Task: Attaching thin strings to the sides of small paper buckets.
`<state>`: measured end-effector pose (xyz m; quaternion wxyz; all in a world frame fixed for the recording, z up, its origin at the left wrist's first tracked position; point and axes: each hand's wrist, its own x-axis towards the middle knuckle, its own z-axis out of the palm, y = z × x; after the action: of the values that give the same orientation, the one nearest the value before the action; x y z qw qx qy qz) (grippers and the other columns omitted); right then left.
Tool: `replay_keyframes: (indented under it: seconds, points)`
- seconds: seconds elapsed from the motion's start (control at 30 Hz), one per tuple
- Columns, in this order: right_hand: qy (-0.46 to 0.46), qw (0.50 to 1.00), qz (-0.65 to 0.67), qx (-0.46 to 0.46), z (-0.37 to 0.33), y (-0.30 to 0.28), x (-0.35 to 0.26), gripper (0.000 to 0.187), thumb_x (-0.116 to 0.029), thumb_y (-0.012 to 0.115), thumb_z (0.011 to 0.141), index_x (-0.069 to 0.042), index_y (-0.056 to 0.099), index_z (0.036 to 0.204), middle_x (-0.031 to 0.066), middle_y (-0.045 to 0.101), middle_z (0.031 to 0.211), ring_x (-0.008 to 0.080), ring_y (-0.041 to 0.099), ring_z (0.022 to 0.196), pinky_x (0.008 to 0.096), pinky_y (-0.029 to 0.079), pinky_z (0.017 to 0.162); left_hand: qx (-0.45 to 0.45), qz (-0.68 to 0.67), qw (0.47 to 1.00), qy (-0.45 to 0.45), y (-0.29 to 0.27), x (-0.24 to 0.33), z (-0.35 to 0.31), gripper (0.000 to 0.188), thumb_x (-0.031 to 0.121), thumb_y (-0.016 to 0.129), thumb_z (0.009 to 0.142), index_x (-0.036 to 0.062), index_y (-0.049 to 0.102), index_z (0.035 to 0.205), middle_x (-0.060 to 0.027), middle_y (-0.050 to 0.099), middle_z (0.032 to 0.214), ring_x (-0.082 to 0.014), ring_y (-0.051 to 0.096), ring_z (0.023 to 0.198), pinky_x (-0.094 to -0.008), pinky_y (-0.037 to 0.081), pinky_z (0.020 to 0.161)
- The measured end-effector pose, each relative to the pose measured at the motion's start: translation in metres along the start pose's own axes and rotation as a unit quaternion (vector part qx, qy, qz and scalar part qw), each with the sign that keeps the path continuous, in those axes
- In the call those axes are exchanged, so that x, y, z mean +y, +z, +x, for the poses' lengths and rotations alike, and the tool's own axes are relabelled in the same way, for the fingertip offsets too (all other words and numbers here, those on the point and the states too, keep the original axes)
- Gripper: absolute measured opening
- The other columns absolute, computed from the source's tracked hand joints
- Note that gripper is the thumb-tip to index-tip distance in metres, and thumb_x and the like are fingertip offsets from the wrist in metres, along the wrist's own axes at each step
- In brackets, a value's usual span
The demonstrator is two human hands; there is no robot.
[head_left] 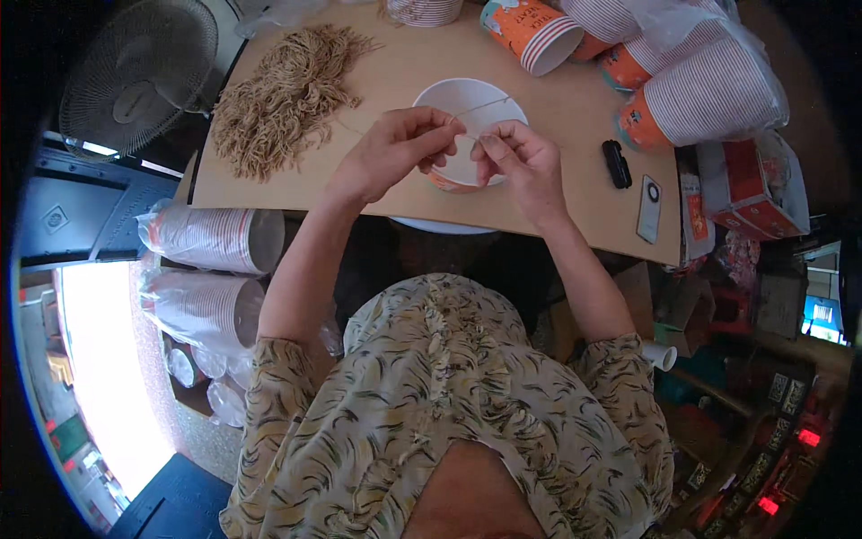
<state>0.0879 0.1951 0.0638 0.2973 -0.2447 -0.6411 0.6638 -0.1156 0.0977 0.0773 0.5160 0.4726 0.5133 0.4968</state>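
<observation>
Both hands are raised over a paper bucket (480, 92) with a white inside and an orange outer wall, near the table's front edge. My left hand (395, 154) pinches a thin tan string (485, 105), one end of which sticks out over the bucket. Thumb and fingers of my right hand (528, 166) are closed on the same string, close to the left fingertips. The exact grip between the fingers is partly hidden. To the left lies a tangled heap of similar tan strings (285, 99).
Orange paper buckets (532, 36) and bagged bucket stacks (714, 94) fill the table's far right. A black oblong object (617, 164) and a pale phone-like object (649, 208) lie at the right. More wrapped stacks (202, 238) stand below left, beneath a fan (139, 76).
</observation>
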Motion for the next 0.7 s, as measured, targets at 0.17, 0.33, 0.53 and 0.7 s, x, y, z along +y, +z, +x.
replay_keyframes:
  seconds: [0.17, 0.33, 0.53, 0.7]
  points:
    - [-0.087, 0.989, -0.112, 0.034, 0.009, -0.005, -0.012, 0.015, -0.012, 0.06, 0.1, 0.002, 0.065, 0.101, 0.0037, 0.069, 0.083, 0.0081, 0.064, 0.069, 0.0243, 0.053, 0.061, -0.008, -0.015, 1.0, -0.015, 0.004, 0.005, -0.001, 0.035, 0.034, 0.059, 0.102, 0.0037, 0.068, 0.118, 0.0065, 0.059, 0.087, -0.0036, 0.049, 0.075, -0.0189, 0.041, 0.067]
    - [-0.098, 0.982, -0.158, 0.042, 0.03, -0.003, -0.022, 0.014, -0.012, 0.059, 0.1, 0.001, 0.064, 0.102, 0.0038, 0.07, 0.086, 0.0081, 0.062, 0.065, 0.0244, 0.052, 0.058, -0.014, -0.012, 1.0, -0.02, 0.005, 0.003, 0.01, 0.035, 0.034, 0.055, 0.104, 0.0054, 0.071, 0.116, 0.0079, 0.058, 0.085, -0.0027, 0.048, 0.074, -0.0179, 0.04, 0.066]
    - [-0.051, 0.991, -0.118, 0.026, 0.039, -0.009, -0.021, 0.016, -0.017, 0.057, 0.104, -0.002, 0.061, 0.1, 0.0022, 0.067, 0.082, 0.0053, 0.059, 0.062, 0.0205, 0.049, 0.055, 0.005, -0.012, 1.0, 0.014, 0.006, -0.002, 0.019, 0.032, 0.028, 0.054, 0.105, 0.0018, 0.073, 0.11, 0.0041, 0.064, 0.084, -0.0037, 0.046, 0.068, -0.0215, 0.042, 0.062]
    - [-0.039, 0.992, -0.108, 0.047, 0.043, -0.011, -0.019, 0.013, -0.012, 0.059, 0.101, 0.0, 0.06, 0.095, 0.0024, 0.063, 0.073, 0.0068, 0.056, 0.058, 0.0238, 0.049, 0.053, 0.019, 0.002, 1.0, -0.001, 0.007, -0.005, 0.022, 0.03, 0.026, 0.057, 0.104, 0.0022, 0.074, 0.111, 0.0046, 0.065, 0.083, -0.0038, 0.046, 0.068, -0.0207, 0.042, 0.062]
